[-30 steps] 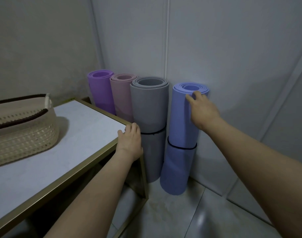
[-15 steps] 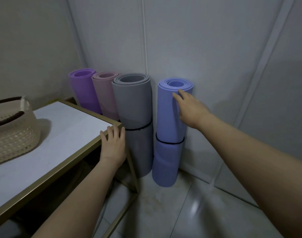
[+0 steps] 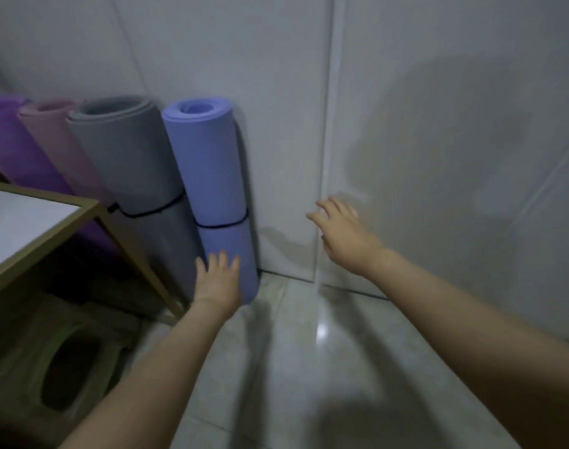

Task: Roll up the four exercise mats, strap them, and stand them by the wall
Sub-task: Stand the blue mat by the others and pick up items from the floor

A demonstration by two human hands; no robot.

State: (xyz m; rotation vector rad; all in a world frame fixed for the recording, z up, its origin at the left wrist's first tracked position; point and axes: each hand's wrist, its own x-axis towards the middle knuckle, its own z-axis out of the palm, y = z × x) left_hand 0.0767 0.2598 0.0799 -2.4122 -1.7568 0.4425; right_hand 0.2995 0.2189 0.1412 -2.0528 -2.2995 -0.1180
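Looks nearly done: four mats (image 3: 127, 157) rolled, upright against the wall (image 3: 276, 124), straps (image 3: 223, 225) seen on two. Touching the foot of the blue mat (image 3: 208, 163) with flat, spread left hand (image 3: 216, 280); right hand (image 3: 344, 234) open, empty, apart.

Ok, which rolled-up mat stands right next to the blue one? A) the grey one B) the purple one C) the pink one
A: the grey mat stands right beside the blue mat, while the pink mat and the purple mat are further left in the row.
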